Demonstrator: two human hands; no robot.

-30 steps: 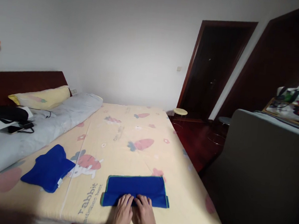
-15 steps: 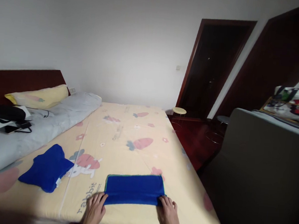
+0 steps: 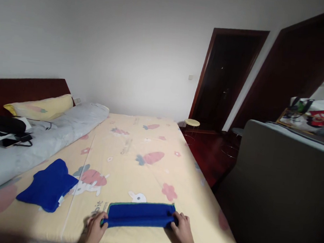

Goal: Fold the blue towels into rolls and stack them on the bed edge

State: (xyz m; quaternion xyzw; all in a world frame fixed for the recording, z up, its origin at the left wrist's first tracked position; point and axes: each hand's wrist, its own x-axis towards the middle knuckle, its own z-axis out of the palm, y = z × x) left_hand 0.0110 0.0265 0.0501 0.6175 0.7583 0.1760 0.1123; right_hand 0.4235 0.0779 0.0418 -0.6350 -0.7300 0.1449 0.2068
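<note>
A blue cloth (image 3: 142,211) with green edging lies on the bed near its front edge, with a folded band along its near side. My left hand (image 3: 96,228) pinches the left end of that band between thumb and fingers. At the opposite end, my right hand (image 3: 181,229) grips the band's right corner, fingers curled over it. To the left, apart from both hands, rests a blue star-shaped fabric piece (image 3: 48,185) with a small white tag.
The bed (image 3: 128,171) has a cream sheet printed with carrots and rabbits. A grey rolled quilt (image 3: 42,144), a yellow pillow (image 3: 43,107) and a phone (image 3: 8,143) are at left. A dark panel (image 3: 266,192) stands at right; a stool (image 3: 192,122) is beyond the bed.
The cloth's far edge has come nearer to me and its flat part is narrower. Both hands still hold its near side; the left hand has moved slightly left and the view has shifted a little.
</note>
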